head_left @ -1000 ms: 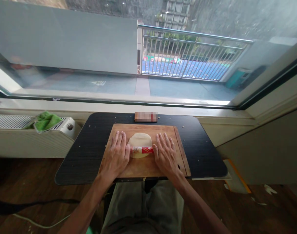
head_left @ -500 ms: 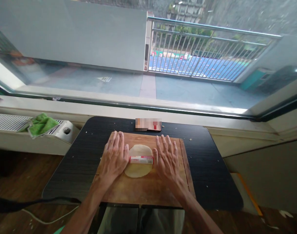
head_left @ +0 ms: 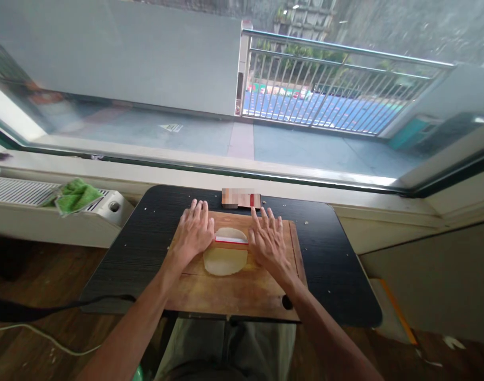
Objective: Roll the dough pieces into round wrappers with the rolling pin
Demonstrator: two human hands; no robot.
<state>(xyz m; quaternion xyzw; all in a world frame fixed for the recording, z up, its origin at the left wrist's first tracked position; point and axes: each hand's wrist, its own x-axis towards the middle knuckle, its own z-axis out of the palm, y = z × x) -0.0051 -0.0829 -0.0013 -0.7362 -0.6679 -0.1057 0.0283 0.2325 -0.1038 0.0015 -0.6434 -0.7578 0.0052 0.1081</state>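
A flat, pale round of dough (head_left: 225,262) lies on the wooden board (head_left: 226,299). Across its upper part sits a slim white roller with red edges (head_left: 231,240). My left hand (head_left: 194,228) rests palm down at the roller's left end, fingers stretched forward. At the right end lies my right hand (head_left: 267,236), also palm down, its fingers spread. Both palms hide the ends of the roller, and neither hand is wrapped round it.
The board lies on a black table (head_left: 329,264) with small crumbs. Behind the board is a small box (head_left: 242,199), partly blurred. A green cloth (head_left: 77,196) hangs on the white radiator (head_left: 118,203) at left. A window stands beyond the table.
Both hands have moved forward over the board, away from the body. The roller has turned and travelled from the dough's middle to its far part. The view has shifted slightly.
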